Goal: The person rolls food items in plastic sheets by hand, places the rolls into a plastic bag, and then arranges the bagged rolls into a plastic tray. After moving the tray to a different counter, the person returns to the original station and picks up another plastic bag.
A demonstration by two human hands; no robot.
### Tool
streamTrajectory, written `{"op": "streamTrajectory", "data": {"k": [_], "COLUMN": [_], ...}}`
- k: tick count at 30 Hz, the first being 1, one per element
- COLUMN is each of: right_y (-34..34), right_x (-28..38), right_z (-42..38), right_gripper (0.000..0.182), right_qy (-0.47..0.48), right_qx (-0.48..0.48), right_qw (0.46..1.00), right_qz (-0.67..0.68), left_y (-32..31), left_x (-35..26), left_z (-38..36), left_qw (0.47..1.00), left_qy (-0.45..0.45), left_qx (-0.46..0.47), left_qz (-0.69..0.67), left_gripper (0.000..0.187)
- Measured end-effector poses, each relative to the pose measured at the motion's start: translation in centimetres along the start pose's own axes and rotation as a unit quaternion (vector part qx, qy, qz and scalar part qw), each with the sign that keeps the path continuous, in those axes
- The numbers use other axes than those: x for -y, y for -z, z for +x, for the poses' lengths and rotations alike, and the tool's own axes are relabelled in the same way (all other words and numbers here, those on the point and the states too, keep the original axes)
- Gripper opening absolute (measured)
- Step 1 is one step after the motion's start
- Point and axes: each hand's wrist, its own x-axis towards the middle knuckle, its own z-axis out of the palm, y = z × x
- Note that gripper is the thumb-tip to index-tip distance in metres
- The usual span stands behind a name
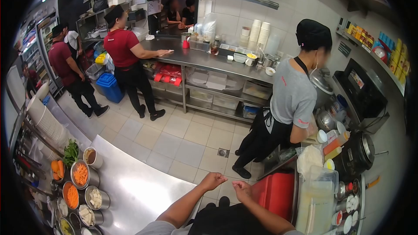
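My left hand point(213, 181) is held out in front of my dark apron point(235, 219), above the floor, with its fingers curled together in a pinch. Close by on the right, my right hand point(242, 191) is also closed, thumb and fingers drawn together. A small gap separates the two hands. Whatever they may pinch is too small to make out. Left of my arms lies a steel counter point(135, 182). On the right, nearest my right hand, is a red bin point(273, 196).
Metal tubs of shredded carrot point(80, 174) and white pieces point(93, 198) line the left counter. At right stand a person in grey point(289, 91) and a clear container point(315, 200). A person in a red shirt point(124, 48) is at the back counter point(204, 58). A floor drain point(223, 152) lies ahead.
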Motion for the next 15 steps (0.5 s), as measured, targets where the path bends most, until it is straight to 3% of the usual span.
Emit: {"op": "streamTrajectory", "data": {"k": [2, 3, 5, 7, 10, 12, 15], "right_y": [1.3, 0.8, -0.2, -0.1, 0.1, 0.2, 0.2], "right_x": [3.6, 2.4, -0.6, -0.7, -0.6, -0.5, -0.4], "right_z": [-0.5, -0.3, 0.0, -0.1, -0.1, -0.1, -0.2], "right_gripper": [0.025, 0.025, 0.043, 0.047, 0.053, 0.053, 0.052], "right_qy": [-0.005, -0.005, 0.038, 0.014, 0.003, 0.017, 0.012], "right_qx": [0.050, 0.049, 0.038, 0.053, 0.066, 0.063, 0.067], "right_qw": [0.992, 0.992, 0.998, 0.997, 0.995, 0.996, 0.997], "right_qz": [-0.118, -0.119, 0.029, 0.063, 0.078, 0.060, 0.047], "left_y": [0.1, 0.2, 0.3, 0.2, 0.3, 0.5, 0.5], "left_x": [-0.1, -0.1, -0.6, -0.4, -0.4, -0.5, -0.8], "left_z": [0.0, 0.0, -0.1, -0.1, 0.0, 0.1, 0.0], "left_qw": [1.000, 1.000, 0.999, 0.996, 0.996, 0.993, 0.991], "left_qy": [0.009, 0.019, -0.010, -0.038, 0.004, 0.041, 0.009], "left_qx": [0.004, 0.009, -0.021, -0.049, -0.053, 0.004, 0.071], "left_qz": [0.005, 0.009, 0.034, 0.060, 0.074, 0.111, 0.109], "left_gripper": [0.037, 0.040, 0.041, 0.042, 0.043, 0.049, 0.054]}}
